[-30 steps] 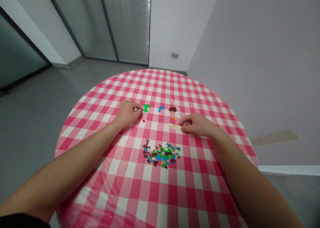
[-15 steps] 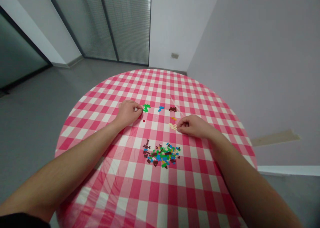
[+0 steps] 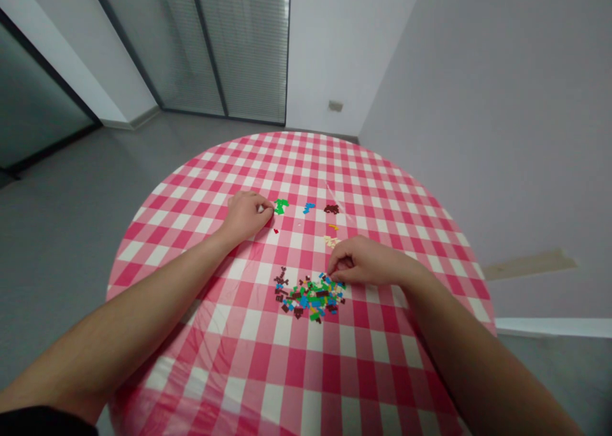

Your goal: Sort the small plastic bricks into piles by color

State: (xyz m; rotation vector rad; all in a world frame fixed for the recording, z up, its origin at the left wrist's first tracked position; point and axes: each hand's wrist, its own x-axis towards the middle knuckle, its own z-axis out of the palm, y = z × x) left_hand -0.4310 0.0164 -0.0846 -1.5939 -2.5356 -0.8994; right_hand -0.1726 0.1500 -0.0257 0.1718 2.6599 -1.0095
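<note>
My left hand (image 3: 248,214) rests on the cloth with its fingers curled together, beside a small group of green toy bricks (image 3: 281,206). Whatever its fingertips might hold is too small to make out. My right hand (image 3: 367,261) reaches to the upper right edge of a mixed heap of small toy bricks (image 3: 310,299), thumb and fingers closed there. Any piece between those fingertips cannot be told. Just above the right hand lie cream bricks (image 3: 329,240), partly covered by it, and yellow pieces (image 3: 333,227). One tiny red piece (image 3: 276,231) sits below the left fingertips.
Blue bricks (image 3: 309,208) and dark brown bricks (image 3: 331,209) form separate groups in the far row. Everything lies on a round table with a red-and-white checked cloth (image 3: 306,366). Beyond it are a glass partition (image 3: 239,53) and a pale wall (image 3: 349,47).
My right hand has moved from the cream bricks toward me, down to the edge of the mixed heap. The left hand has stayed beside the green bricks.
</note>
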